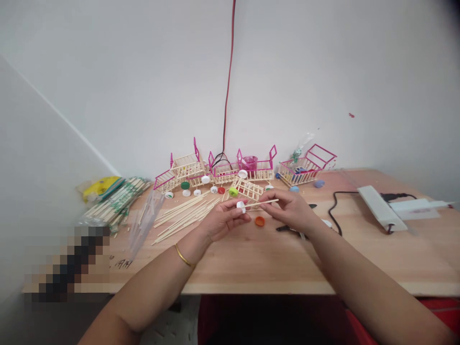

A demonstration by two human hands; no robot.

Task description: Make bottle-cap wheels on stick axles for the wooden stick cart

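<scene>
My left hand (223, 219) pinches a white bottle cap (241, 207) between thumb and fingers. A thin wooden stick (264, 203) is gripped by my right hand (287, 209), its left end at the cap; whether it is fixed there I cannot tell. An orange bottle cap (259, 221) lies on the table just below the stick. Beyond my hands is a small stick frame (248, 189) with a lime-green cap (233, 192) at its left corner. Several loose wooden sticks (187, 218) lie to the left of my left hand.
Several stick-built carts with magenta edges (224, 173) line the wall, one more (304, 171) at right. A pink cup (249, 164) stands among them. Bagged sticks (122, 201) lie left. A white power strip (381, 208) with a black cord (335, 211) sits right.
</scene>
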